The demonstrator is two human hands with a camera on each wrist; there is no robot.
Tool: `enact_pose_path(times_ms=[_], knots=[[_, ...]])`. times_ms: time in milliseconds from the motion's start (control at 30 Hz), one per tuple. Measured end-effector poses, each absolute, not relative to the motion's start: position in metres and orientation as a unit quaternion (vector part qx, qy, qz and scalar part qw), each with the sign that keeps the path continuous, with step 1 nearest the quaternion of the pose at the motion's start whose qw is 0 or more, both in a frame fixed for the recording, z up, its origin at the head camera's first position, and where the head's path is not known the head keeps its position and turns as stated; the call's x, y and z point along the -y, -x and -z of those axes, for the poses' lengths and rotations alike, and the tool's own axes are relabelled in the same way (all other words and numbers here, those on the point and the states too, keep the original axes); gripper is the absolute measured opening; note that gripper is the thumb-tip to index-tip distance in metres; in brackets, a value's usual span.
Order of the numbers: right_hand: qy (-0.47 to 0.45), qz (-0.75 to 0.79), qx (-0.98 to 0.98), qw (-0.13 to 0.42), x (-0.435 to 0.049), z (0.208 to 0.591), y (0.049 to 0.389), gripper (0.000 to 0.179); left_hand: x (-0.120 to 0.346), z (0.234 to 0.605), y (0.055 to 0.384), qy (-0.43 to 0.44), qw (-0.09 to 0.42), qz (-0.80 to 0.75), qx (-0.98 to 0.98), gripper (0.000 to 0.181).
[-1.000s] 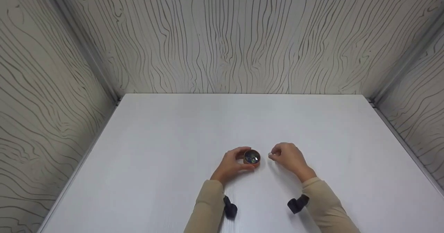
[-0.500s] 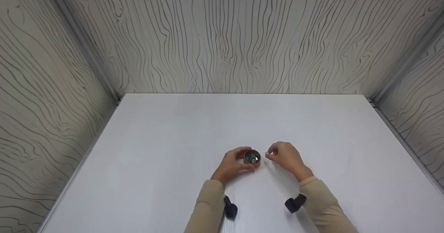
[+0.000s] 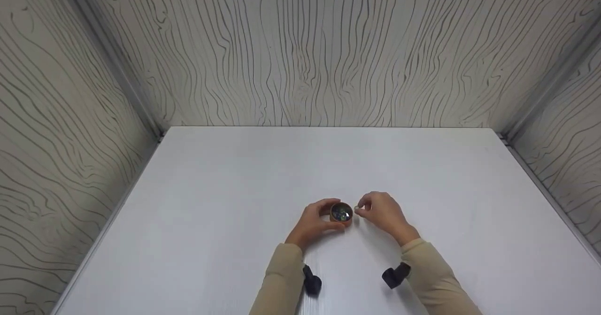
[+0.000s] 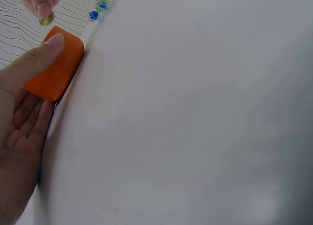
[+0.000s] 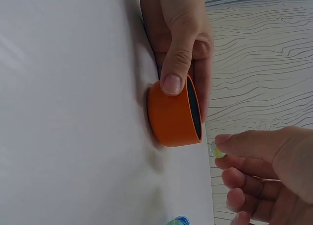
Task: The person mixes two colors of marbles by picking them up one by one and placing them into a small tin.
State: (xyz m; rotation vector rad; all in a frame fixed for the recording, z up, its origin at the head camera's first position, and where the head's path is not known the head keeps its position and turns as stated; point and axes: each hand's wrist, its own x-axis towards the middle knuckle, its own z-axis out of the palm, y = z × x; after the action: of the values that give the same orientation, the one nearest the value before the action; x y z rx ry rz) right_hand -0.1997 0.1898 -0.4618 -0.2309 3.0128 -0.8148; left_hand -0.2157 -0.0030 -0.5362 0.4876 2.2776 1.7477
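My left hand (image 3: 313, 222) holds a small round orange cup (image 4: 69, 63) on the table, thumb on one side and fingers on the other. Inside the cup's dark interior, shiny marbles (image 3: 342, 215) show in the head view. Just right of the rim, my right hand (image 3: 386, 213) pinches a clear glass marble (image 5: 216, 150) with a yellow swirl between thumb and forefinger, its other fingers loosely bent. The marble is level with the cup's mouth and apart from it in the right wrist view.
Beyond the cup, a blue marble (image 4: 94, 15) and a blue-green marble (image 4: 102, 5) lie on the white table (image 3: 225, 202). Wood-grain patterned walls (image 3: 300, 52) stand behind the table and at both sides.
My right hand has moved left with the marble, closing most of the gap to the cup. My left hand and the cup have stayed still.
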Motion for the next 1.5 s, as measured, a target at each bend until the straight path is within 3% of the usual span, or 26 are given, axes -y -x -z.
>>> enact_pose_path(times_ms=[1500], knots=[[0.092, 0.247, -0.965, 0.001, -0.172, 0.471, 0.203, 0.007, 0.003, 0.538, 0.216, -0.177, 0.112, -0.607, -0.766, 0.065]])
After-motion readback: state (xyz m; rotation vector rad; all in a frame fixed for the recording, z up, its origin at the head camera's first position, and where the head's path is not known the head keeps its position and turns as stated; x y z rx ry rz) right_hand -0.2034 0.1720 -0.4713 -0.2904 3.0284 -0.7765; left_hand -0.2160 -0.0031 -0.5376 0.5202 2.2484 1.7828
